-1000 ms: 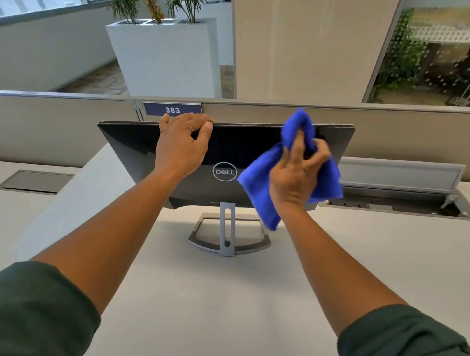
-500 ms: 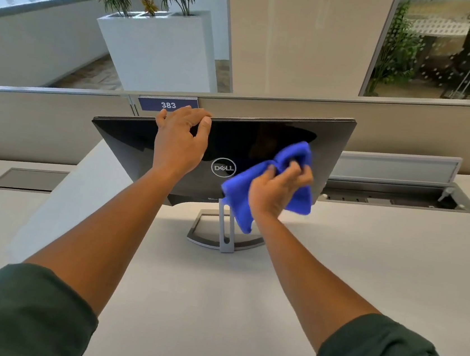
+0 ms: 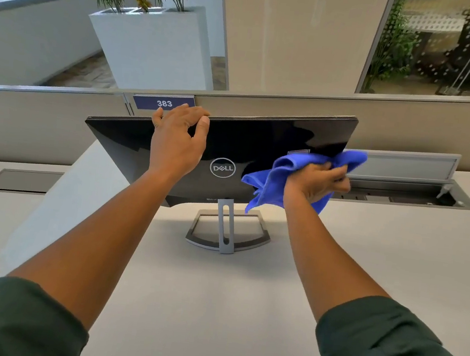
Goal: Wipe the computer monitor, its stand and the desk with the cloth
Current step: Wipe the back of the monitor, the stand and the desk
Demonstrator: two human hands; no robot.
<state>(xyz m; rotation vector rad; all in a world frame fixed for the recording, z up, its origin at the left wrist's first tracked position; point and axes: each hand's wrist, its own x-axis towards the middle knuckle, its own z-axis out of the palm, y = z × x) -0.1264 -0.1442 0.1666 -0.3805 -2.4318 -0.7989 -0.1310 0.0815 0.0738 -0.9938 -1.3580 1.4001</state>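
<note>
The black monitor point(image 3: 276, 141) shows its glossy back with a round logo and tilts toward me on a grey metal stand point(image 3: 226, 229), which rests on the white desk point(image 3: 213, 307). My left hand point(image 3: 178, 142) grips the monitor's top edge left of centre, fingers curled over it. A bunched blue cloth point(image 3: 278, 174) is pressed against the right side of the monitor's back by my right hand point(image 3: 317, 181), which is closed on it. The screen side is hidden.
An open cable tray with a raised lid point(image 3: 409, 183) lies in the desk to the right of the monitor. A closed grey flap point(image 3: 22, 180) sits at the left. A low partition with a "383" label point(image 3: 163, 103) runs behind the desk.
My right hand swept the cloth from the monitor's upper back down toward the stand, then out to the lower right edge. My left hand stayed on the top edge.
</note>
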